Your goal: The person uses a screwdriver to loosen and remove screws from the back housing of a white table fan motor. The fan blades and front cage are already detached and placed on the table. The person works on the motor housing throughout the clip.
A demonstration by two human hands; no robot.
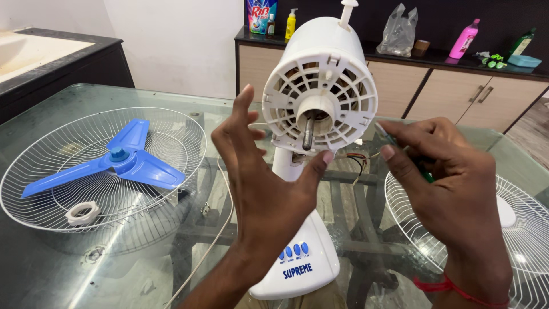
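Left hand (260, 177), grip released, is spread before the white fan motor housing (320, 86) (shaft exposed), while right hand (452, 183) grip grasps a green-handled screwdriver (389, 137).

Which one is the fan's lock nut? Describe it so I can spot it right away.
Start at the white wire fan guard lying flat on the left of the glass table. Inside it lies the blue three-blade propeller; just below that sits the small white plastic ring nut, the only toothed ring there.

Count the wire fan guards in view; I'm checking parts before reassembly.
2: one wire guard left on the glass table, holding the blue blade; another guard at right, partly hidden by the right hand.
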